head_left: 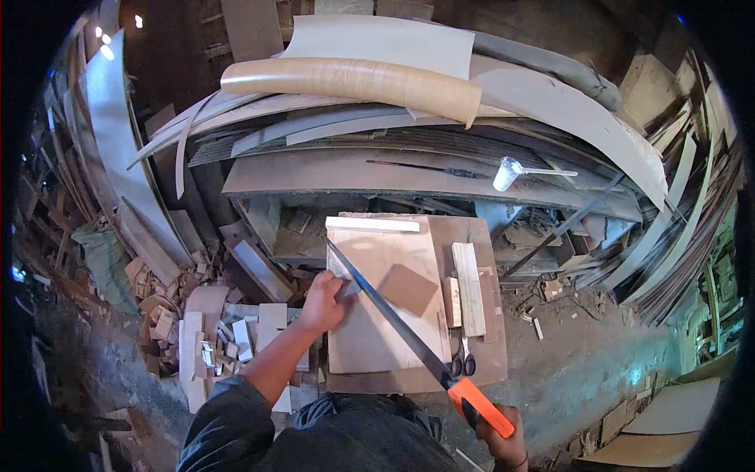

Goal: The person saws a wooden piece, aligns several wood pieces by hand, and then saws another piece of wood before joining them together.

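Observation:
My right hand (506,440) is wrapped round the orange handle of a hand saw (397,322), whose long blade slants up and left over the work surface. My left hand (321,303) is closed near the blade's tip, thumb and fingers at a pale whitish piece (340,270) beside the blade; its kind I cannot tell. Beneath the saw lies a light wooden board (377,350), bearing a small brown square (408,289) and a white strip (373,225) along its far edge. To the right are wood strips (469,289) and dark-handled scissors (464,359).
Behind the work surface stands a shelf (314,177) stacked with bent sheets and a rolled veneer sheet (350,79). A white cup (506,174) and a thin dark tool (421,167) rest on it. Wood offcuts (240,338) pile up at left; long strips lean at both sides.

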Tool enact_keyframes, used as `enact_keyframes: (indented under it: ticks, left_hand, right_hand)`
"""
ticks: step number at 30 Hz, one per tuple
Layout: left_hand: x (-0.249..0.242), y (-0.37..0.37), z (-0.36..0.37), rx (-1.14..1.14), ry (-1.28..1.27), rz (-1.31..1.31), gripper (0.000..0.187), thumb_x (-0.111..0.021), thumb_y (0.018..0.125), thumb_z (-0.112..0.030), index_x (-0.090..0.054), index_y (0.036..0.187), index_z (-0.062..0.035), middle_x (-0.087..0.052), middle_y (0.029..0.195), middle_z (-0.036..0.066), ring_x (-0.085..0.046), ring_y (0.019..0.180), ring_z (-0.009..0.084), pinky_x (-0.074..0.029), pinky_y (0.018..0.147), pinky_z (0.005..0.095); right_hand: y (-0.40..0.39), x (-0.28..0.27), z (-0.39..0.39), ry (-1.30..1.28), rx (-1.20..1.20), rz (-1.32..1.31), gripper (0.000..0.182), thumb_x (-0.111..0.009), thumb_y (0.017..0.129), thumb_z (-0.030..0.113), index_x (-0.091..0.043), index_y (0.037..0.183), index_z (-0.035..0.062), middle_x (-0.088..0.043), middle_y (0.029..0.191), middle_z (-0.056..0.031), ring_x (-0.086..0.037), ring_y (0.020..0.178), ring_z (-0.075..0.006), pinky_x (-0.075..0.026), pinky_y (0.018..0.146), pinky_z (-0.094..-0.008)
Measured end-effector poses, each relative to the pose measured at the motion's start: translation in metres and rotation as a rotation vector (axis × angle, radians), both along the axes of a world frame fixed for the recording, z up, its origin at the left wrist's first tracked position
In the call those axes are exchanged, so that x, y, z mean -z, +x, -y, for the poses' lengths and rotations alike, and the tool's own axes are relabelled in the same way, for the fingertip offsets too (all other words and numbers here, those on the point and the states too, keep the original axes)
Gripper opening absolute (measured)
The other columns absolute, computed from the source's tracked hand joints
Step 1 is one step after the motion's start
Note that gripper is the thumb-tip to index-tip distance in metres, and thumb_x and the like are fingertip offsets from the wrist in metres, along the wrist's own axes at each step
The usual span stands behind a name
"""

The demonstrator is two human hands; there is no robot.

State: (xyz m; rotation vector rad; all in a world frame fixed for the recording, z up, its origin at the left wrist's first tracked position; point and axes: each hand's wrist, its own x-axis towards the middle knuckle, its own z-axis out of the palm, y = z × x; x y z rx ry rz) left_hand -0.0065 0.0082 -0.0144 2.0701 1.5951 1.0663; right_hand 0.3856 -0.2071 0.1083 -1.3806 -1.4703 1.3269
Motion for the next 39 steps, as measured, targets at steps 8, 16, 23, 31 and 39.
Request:
enact_keyframes:
  ticks: [8, 16, 23, 31, 39]
  left_hand:
    - [-0.01, 0.007, 0.0, -0.048, 0.065, -0.035, 0.024, -0.077, 0.072, -0.013, -0.064, 0.086, 0.0006, -0.055, 0.085, 0.017, -0.053, 0.086, 0.0389, -0.043, 0.075, 0.047]
    - [-0.007, 0.007, -0.002, -0.025, 0.121, -0.071, 0.029, -0.078, 0.071, -0.013, -0.068, 0.094, 0.0003, -0.058, 0.112, 0.019, -0.05, 0.116, 0.0389, -0.042, 0.099, 0.0429]
    - [-0.019, 0.007, 0.001, 0.0, 0.07, -0.063, 0.028, -0.079, 0.069, -0.015, -0.07, 0.092, -0.0013, -0.059, 0.096, 0.015, -0.054, 0.097, 0.0365, -0.046, 0.086, 0.0437]
    - [-0.015, 0.003, -0.002, -0.009, 0.012, -0.077, 0.029, -0.078, 0.068, -0.02, -0.071, 0.091, -0.0041, -0.059, 0.089, 0.014, -0.054, 0.089, 0.0342, -0.046, 0.081, 0.0425]
    - [-0.016, 0.003, -0.002, -0.006, 0.064, -0.081, 0.031, -0.077, 0.071, -0.022, -0.072, 0.095, -0.0046, -0.059, 0.088, 0.013, -0.054, 0.089, 0.034, -0.046, 0.084, 0.0421]
  right_hand:
    - [-0.009, 0.053, 0.019, 0.121, -0.167, 0.128, 0.02, -0.072, 0.072, 0.017, -0.059, 0.076, 0.0025, -0.056, 0.064, -0.0128, -0.057, 0.056, -0.0303, -0.045, 0.054, -0.0384]
    - [0.015, 0.111, 0.063, -0.02, -0.011, -0.104, 0.037, -0.074, 0.079, 0.024, -0.055, 0.102, 0.0012, -0.06, 0.093, -0.0104, -0.058, 0.082, -0.0237, -0.047, 0.073, -0.0348]
    - [-0.019, 0.072, -0.001, 0.165, -0.209, 0.181, 0.029, -0.076, 0.073, 0.027, -0.058, 0.074, 0.0043, -0.053, 0.062, -0.0114, -0.054, 0.055, -0.0332, -0.044, 0.055, -0.0398]
    - [-0.095, 0.051, -0.078, 0.14, -0.264, 0.015, 0.023, -0.072, 0.079, 0.019, -0.056, 0.079, 0.0033, -0.056, 0.071, -0.0103, -0.057, 0.063, -0.024, -0.046, 0.061, -0.035]
    - [-0.11, 0.05, -0.089, 0.119, -0.24, 0.014, 0.019, -0.072, 0.078, 0.013, -0.056, 0.079, 0.0033, -0.056, 0.067, -0.0074, -0.057, 0.06, -0.0189, -0.048, 0.06, -0.0326]
